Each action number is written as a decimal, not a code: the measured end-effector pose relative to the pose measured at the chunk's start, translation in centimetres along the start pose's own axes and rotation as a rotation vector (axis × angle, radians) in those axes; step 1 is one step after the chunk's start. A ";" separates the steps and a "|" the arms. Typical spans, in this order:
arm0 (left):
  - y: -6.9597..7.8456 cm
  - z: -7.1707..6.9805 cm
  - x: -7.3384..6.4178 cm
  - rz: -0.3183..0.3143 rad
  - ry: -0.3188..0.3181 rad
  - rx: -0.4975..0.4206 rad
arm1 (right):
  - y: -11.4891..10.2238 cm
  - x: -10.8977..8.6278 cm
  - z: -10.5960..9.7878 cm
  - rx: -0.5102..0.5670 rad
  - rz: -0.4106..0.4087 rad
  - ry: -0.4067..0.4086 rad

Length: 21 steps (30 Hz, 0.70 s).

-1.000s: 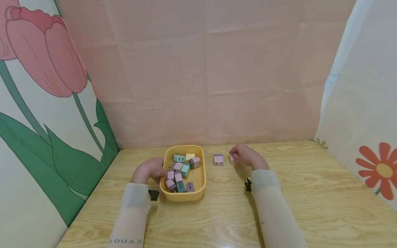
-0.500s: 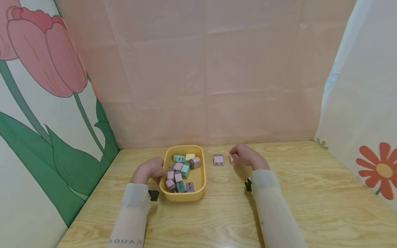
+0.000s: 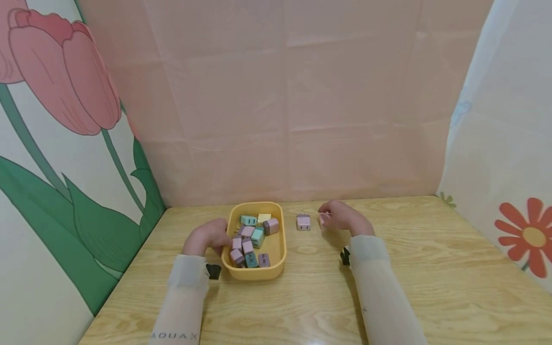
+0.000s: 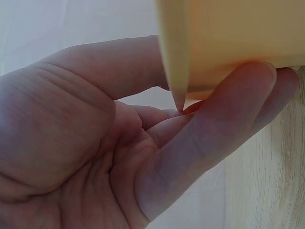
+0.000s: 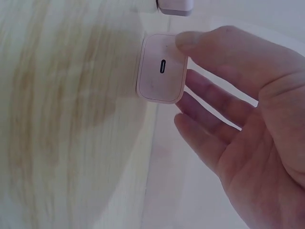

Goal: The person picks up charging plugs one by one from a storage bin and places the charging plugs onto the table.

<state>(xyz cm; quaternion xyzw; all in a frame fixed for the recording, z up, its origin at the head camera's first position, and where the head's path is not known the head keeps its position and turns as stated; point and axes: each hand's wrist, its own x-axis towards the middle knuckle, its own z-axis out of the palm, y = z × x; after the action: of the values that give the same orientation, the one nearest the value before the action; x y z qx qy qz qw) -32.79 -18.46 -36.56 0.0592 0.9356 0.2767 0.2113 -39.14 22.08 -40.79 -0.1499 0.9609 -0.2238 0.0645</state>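
Observation:
At its left side, the yellow plastic basket (image 3: 275, 276) is gripped by my left hand (image 3: 208, 238). In the left wrist view, digits of the left hand (image 4: 143, 133) lie on both sides of the basket wall (image 4: 228, 38). My right hand (image 3: 342, 218) pinches a pink charger (image 3: 322, 221) at the table surface. The right wrist view shows that charger (image 5: 161, 78) with its single oval port towards the camera, thumb at one corner and fingers behind it. A two-tone pink and mauve charger (image 3: 304, 222) lies between the basket and the right hand.
Inside the basket are several chargers, such as a teal one (image 3: 258, 236), a pale yellow one (image 3: 264, 219) and a mauve one (image 3: 264, 260). The wooden table (image 3: 319, 302) ends at a pink backdrop (image 3: 284, 120), with printed flower panels at both sides.
The pink charger in my right fingers has turned slightly, and its thin prongs now show above it. My left hand and the basket have stayed where they were.

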 end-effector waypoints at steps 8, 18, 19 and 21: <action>0.1 0.1 -0.1 -0.003 0.003 0.004 | -0.4 -0.3 -0.5 -0.007 -0.016 0.018; 0.0 0.1 -0.1 0.006 0.002 0.002 | -2.2 -0.9 -1.7 0.001 -0.065 0.047; 0.0 0.1 -0.1 0.005 0.003 0.003 | -2.4 -0.9 -1.8 -0.004 -0.075 0.054; 0.0 0.1 -0.1 0.002 0.004 0.003 | -2.9 -1.0 -1.9 -0.025 -0.100 0.066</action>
<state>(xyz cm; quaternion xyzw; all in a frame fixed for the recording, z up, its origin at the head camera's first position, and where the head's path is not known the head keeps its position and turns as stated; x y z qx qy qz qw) -32.65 -18.42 -36.57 0.0602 0.9363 0.2756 0.2091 -37.77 20.73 -37.72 -0.1912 0.9565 -0.2195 0.0196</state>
